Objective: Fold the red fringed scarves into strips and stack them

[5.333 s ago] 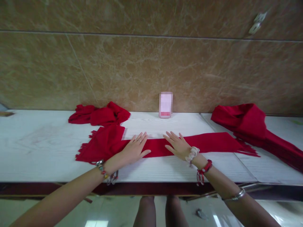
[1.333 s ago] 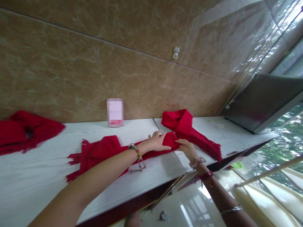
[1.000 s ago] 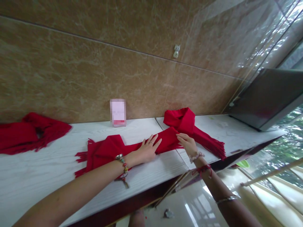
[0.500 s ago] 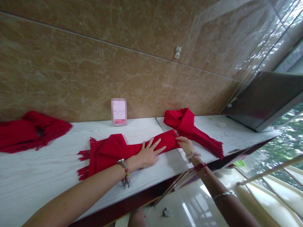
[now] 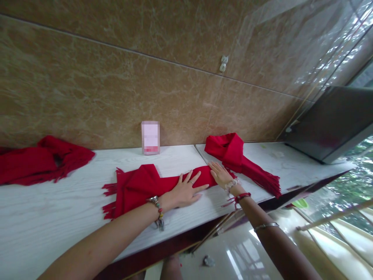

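The left hand, fingers spread, and right hand, nearly flat, rest on the red scarf without gripping, between the desk's back and front edges. The scarf's middle lies smooth; its left end is uneven; its right end, partly covered, appears doubled.

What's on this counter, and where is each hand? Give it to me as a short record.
Surface: white counter along a brown wall
Left hand: on the middle red scarf, fingers spread
Right hand: palm down at that scarf's right end
Middle scarf, left end: wider, fringed, with folds
Left red cloth: bunched, fringed, cut off by the picture's edge
Right red scarf: looped over, fringed end toward the front edge
Upright pink-and-white object: by the wall, face blurred
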Demonstrator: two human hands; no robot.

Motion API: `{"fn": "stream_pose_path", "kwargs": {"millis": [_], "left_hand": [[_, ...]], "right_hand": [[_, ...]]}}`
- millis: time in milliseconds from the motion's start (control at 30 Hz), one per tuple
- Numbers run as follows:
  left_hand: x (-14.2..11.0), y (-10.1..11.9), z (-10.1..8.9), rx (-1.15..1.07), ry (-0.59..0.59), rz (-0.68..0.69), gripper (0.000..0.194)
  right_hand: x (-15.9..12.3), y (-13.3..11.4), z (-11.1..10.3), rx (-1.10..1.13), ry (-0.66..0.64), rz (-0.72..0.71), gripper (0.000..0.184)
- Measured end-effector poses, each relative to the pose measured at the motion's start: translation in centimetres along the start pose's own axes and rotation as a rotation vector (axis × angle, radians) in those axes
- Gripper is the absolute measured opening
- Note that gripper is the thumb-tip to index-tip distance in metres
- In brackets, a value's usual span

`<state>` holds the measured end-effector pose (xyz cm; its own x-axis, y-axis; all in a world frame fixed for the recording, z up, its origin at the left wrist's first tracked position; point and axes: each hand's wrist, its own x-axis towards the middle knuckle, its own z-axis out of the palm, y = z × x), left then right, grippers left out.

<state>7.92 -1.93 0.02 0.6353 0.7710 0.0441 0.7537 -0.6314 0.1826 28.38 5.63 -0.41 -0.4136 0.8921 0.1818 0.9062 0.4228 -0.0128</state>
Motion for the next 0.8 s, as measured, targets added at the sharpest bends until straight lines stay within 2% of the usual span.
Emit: {"fn": "stream_pose_path", "kwargs": {"millis": [133,267,367,467,567,633,733,800], "left_hand": [[-0.1,0.1,-0.1,0.005,0.008,-0.009,0.046],[-0.1,0.6,0.1,0.023,0.062,-0.021,0.044],[-0.6,1.0,-0.5,0.061,0.076,-0.006,0.044],[-2.6,0.6,-1.7,0.105,0.045,0.035,0.048],[-6.3,-1.3,-2.9,0.088,0.05,0.059,0.053],[-9.2,-3.2,-3.2,0.076,0.129,0.004,0.054],[-13.0,-5.9,-2.7,0.052,0.391,-0.249,0.052],[-14.6,-7.4,-2.0,-0.013,0.494,-0.413,0.053]], "right_hand": [[0.3,0.6,-0.7,-0.005,0.022,0.002,0.046],[0.9,-0.8,-2.1,-0.029,0.105,-0.066,0.046],[0.7,-1.5,-1.3,-0.041,0.05,-0.11,0.046],[0.4,-1.2,0.1,-0.046,0.025,-0.112,0.045],[0.5,-0.8,0.1,-0.035,0.028,-0.1,0.044],[0.8,-1.4,-0.7,-0.024,0.05,-0.105,0.044],[1.3,-4.2,-2.2,0.012,0.148,-0.205,0.045],[1.5,-7.0,-2.7,0.036,0.166,-0.316,0.046]]}}
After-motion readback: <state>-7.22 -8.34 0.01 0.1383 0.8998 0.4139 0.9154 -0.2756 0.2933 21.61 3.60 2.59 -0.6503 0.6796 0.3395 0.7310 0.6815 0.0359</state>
